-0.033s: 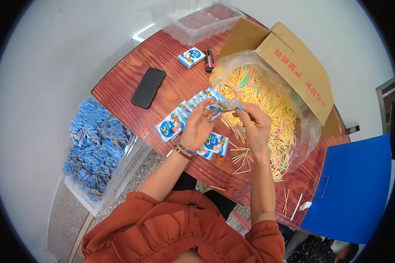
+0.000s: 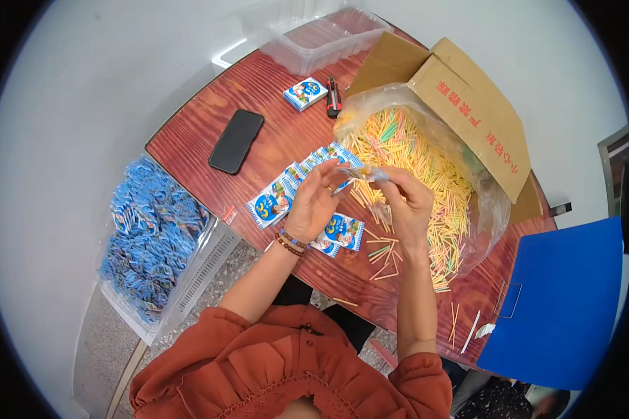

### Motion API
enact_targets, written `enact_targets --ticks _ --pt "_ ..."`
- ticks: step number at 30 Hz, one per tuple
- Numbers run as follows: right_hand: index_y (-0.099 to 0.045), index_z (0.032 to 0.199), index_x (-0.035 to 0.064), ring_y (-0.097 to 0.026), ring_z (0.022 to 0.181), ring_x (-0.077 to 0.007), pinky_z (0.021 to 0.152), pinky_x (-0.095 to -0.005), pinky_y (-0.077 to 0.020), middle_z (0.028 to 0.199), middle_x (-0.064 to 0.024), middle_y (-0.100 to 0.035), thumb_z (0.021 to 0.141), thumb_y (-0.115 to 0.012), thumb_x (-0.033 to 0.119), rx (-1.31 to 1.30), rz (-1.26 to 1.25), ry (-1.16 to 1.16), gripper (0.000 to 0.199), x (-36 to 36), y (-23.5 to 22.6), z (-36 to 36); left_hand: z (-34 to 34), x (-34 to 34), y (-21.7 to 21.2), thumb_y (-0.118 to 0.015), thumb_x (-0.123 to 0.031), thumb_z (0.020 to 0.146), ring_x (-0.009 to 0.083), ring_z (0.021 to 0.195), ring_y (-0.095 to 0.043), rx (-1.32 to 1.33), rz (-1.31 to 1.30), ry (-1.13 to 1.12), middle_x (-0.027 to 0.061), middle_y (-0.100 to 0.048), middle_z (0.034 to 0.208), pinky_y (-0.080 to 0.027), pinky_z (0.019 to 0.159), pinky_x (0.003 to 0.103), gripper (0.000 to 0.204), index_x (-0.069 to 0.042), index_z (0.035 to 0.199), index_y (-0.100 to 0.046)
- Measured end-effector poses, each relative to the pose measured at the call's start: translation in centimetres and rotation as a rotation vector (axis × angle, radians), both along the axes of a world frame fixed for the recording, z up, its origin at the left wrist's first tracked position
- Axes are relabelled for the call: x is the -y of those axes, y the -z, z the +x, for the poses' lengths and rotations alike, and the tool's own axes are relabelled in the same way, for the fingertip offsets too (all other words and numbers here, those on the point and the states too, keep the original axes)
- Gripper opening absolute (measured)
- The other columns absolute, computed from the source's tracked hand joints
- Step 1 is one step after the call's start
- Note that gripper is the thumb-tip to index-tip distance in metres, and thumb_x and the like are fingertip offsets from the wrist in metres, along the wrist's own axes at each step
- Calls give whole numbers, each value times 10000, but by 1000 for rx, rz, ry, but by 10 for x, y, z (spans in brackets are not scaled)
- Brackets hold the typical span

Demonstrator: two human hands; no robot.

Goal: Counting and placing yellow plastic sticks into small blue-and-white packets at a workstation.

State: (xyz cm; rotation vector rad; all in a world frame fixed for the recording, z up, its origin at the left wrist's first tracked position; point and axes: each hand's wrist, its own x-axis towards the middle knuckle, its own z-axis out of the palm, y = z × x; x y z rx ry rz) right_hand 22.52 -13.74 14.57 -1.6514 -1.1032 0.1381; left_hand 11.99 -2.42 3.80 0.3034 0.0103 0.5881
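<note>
A small blue-and-white printed packet (image 2: 365, 172) is held up above the table, between my two hands. My right hand (image 2: 409, 202) pinches its right end between thumb and fingers. My left hand (image 2: 313, 202) supports the other end, with its fingertips at the packet and its palm partly turned up. Below my left hand lie overlapping packets of the same kind (image 2: 272, 203), and another packet (image 2: 345, 230) lies just right of its wrist. A large heap of thin yellow, pink and green sticks (image 2: 426, 181) spills from a clear plastic bag (image 2: 486, 230) beyond my right hand.
Around the table (image 2: 189, 140) are a black phone (image 2: 236, 141), a small box (image 2: 305, 93), a red-black cutter (image 2: 334, 98), a clear tray (image 2: 307, 56), a cardboard box (image 2: 468, 112) and a blue panel (image 2: 559, 300). A basket (image 2: 201, 269) of blue packets (image 2: 154, 230) stands left.
The packet between my hands has tipped slightly and now shows more edge-on. My hands have barely moved, and the things on the table lie as before.
</note>
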Motion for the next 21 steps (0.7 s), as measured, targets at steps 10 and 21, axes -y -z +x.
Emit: enact_targets --ticks 10,21 --pt "-698 924 -21 -524 618 -51 560 -189 -392 765 -27 -659 857 -635 -7 -133 -49 -50 93 -19 19 -19 -38 -29 -3 -638 -13 881 102 902 -604 -263 321 -211 62 -657 1021 -485 815 242 136 -1 1013 -668" --pt "-661 774 -27 -629 606 -74 460 -194 -439 689 -70 -665 889 -629 86 -725 -230 -150 165 -65 101 -83 -121 -58 13 -729 -230 830 195 1033 -591 -911 788 -479 142 -581 1148 -480 862 322 575 1 1305 -501"
